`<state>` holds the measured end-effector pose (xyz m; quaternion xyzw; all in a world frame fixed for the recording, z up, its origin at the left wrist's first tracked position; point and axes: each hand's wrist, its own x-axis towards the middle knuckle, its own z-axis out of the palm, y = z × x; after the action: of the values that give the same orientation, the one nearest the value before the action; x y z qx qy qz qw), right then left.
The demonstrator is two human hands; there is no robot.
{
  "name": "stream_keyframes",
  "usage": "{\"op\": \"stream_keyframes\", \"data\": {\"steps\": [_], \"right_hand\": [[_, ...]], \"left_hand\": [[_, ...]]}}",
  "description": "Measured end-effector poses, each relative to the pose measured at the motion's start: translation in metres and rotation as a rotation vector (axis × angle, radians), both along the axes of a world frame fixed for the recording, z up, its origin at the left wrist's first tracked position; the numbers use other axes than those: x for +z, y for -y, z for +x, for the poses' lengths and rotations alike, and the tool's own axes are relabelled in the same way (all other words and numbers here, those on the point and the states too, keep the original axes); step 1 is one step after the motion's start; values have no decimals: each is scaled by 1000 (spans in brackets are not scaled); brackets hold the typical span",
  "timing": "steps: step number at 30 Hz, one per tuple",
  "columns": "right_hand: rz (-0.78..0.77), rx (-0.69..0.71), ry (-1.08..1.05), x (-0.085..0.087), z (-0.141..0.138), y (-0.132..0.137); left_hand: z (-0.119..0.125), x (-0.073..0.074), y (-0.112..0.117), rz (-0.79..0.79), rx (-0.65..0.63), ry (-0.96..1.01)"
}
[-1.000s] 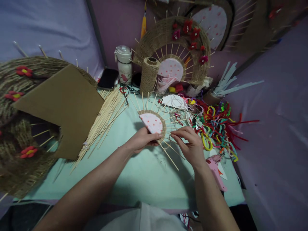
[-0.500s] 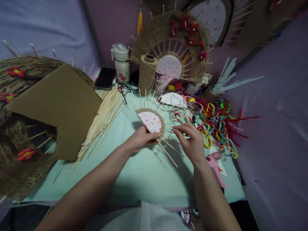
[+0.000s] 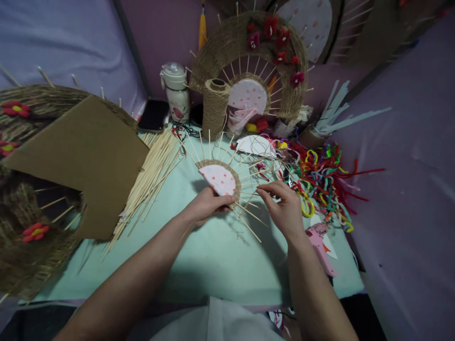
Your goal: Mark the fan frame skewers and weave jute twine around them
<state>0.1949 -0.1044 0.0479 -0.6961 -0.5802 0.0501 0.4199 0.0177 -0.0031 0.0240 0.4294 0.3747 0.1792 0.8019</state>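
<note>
My left hand [image 3: 209, 207] grips the lower right edge of a half-round fan frame, its thumb on top and its fingers underneath. The frame has a white, red-dotted fabric centre [image 3: 219, 179], a woven twine rim [image 3: 237, 182] and thin wooden sticks [image 3: 250, 214] radiating outward. To its right, my right hand [image 3: 282, 203] pinches a thin strand of twine between thumb and forefinger among the sticks. Part of that strand is too fine to follow. Behind the frame stands a spool of twine [image 3: 215, 109].
Loose sticks [image 3: 154, 166] and a cardboard piece [image 3: 85, 161] lie left, by a large woven fan [image 3: 21, 265]. Tangled pipe cleaners [image 3: 327, 175] and a pink glue gun [image 3: 322, 251] are right. A bottle [image 3: 177, 97], phone [image 3: 154, 115] and flower-trimmed woven fan [image 3: 213, 59] stand behind.
The frame and my left hand have shifted very slightly left in view. My right hand keeps its pinch, now a little farther from the rim. The camera view has moved slightly.
</note>
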Motion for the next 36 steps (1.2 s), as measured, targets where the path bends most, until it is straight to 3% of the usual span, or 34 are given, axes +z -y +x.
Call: {"op": "stream_keyframes", "data": {"steps": [18,29,36], "right_hand": [[-65,-20,-14,-5,7,-3],[279,-313,-73,9,1,24],[193,-195,-125,2,4,32]], "left_hand": [[1,3,0,-176,-10,69],[0,-1,-5,-247,56,146],[1,3,-2,-250,49,138]]}}
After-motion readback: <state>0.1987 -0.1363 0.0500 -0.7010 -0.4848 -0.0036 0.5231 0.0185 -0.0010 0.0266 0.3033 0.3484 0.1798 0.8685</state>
